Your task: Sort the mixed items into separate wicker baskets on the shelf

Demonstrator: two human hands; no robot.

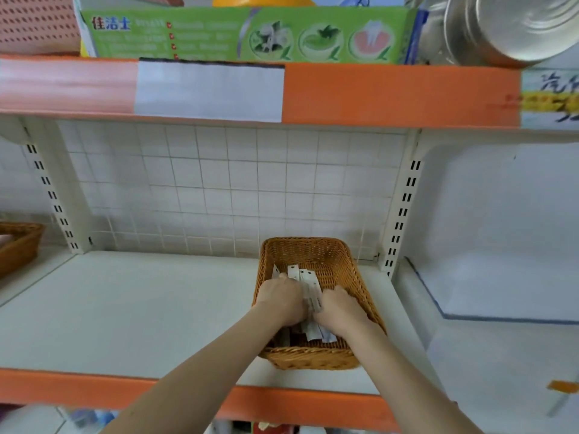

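both hands are down inside the wicker basket [316, 261] on the white shelf [141, 308]. the left hand [283, 297] and the right hand [338, 306] each curl their grip around a bundle of flat white packets [308, 283] standing between them. a second wicker basket [17, 245] sits at the far left edge.

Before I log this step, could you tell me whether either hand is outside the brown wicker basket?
No, the left hand and right hand both reach into the brown wicker basket.
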